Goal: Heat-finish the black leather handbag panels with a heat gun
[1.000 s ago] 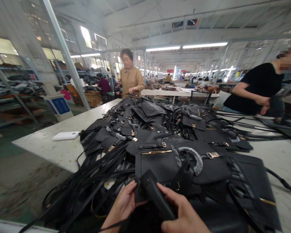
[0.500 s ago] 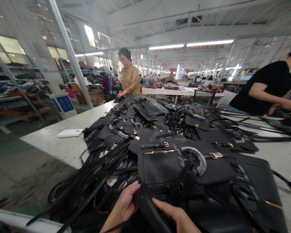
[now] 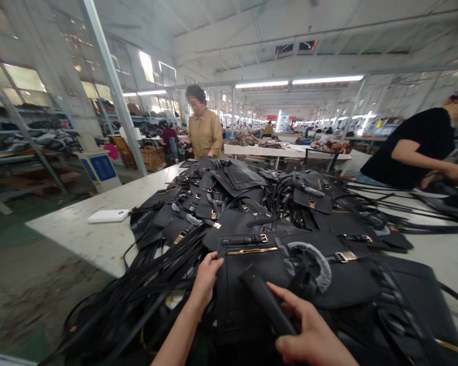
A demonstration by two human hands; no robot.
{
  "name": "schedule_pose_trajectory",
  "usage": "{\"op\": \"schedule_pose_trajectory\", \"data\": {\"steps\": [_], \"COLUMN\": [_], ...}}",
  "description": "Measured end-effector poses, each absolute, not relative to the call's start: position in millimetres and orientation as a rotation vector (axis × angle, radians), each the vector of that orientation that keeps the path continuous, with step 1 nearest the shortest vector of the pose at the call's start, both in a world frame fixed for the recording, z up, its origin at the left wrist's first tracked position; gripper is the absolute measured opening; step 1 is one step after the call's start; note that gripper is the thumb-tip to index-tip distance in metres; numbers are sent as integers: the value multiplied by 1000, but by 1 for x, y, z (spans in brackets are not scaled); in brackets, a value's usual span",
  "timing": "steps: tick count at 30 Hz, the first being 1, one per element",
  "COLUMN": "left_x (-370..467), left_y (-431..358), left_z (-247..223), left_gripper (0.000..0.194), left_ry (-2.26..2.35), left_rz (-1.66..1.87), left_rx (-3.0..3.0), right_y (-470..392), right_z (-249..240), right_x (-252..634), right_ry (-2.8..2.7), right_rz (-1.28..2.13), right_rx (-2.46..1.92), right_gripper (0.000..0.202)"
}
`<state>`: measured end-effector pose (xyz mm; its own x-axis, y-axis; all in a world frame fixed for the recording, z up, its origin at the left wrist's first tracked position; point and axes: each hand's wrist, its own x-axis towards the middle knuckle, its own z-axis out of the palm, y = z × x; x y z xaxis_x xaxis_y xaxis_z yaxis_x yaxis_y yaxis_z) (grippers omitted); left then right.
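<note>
A black bag (image 3: 252,262) with a gold zip, buckles and a plastic-wrapped handle (image 3: 320,269) lies flat in front of me. My left hand (image 3: 209,272) pinches its left edge, just below the zip's level. Over the front of the bag, my right hand (image 3: 303,323) grips a long, smooth, dark bar-like piece (image 3: 265,297), its blunt end tilted up to the left. Whether that piece is a tool or a thick strap, I cannot make out. Loose black straps (image 3: 152,284) hang in a tangle left of my left hand.
More black bags (image 3: 229,178) are heaped across the white table (image 3: 72,218). A white flat device (image 3: 109,216) lies near its left edge. One person (image 3: 206,127) stands beyond the heap; another (image 3: 416,147) bends over black pieces at the right.
My left hand has moved up to the bag's edge. My right hand has shifted right with the dark piece, which now lies across the bag's front. The person beyond has straightened slightly.
</note>
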<state>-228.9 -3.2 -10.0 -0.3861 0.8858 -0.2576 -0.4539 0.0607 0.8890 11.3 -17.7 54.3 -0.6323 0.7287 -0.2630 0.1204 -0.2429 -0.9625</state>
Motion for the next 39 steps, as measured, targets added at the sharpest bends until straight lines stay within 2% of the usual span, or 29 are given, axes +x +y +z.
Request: {"op": "schedule_pose_trajectory", "data": {"steps": [4, 9, 14, 17, 23, 28, 31, 35, 39], "left_x": [-232, -224, -217, -216, -212, -211, -223, -223, -187], "left_y": [19, 3, -3, -3, -6, -19, -20, 4, 54], "left_z": [-19, -27, -34, -33, -26, -46, -48, -11, 26], "left_gripper": [37, 43, 42, 47, 45, 51, 56, 50, 39], "left_ry": [1188, 1059, 958, 948, 1027, 1219, 1553, 2064, 2021], "left_rz": [1702, 1687, 1668, 1715, 1662, 1538, 1489, 1425, 1003], "left_rx": [522, 547, 476, 476, 461, 461, 662, 1332, 1977], "right_y": [10, 41, 63, 62, 30, 26, 24, 9, -7], "right_z": [62, 57, 57, 68, 65, 47, 49, 56, 48], "right_x": [-8, -46, -81, -73, -50, -72, -62, -11, 54], "right_ry": [-1564, -1639, -1595, -1576, -1606, -1543, -1436, -1297, -1237], "right_rz": [1979, 2063, 1936, 1880, 2059, 1889, 1782, 1795, 1784], "right_rx": [-955, -786, -787, -784, -804, -887, -902, -860, -845], "right_gripper": [81, 77, 80, 80, 78, 85, 85, 86, 86]}}
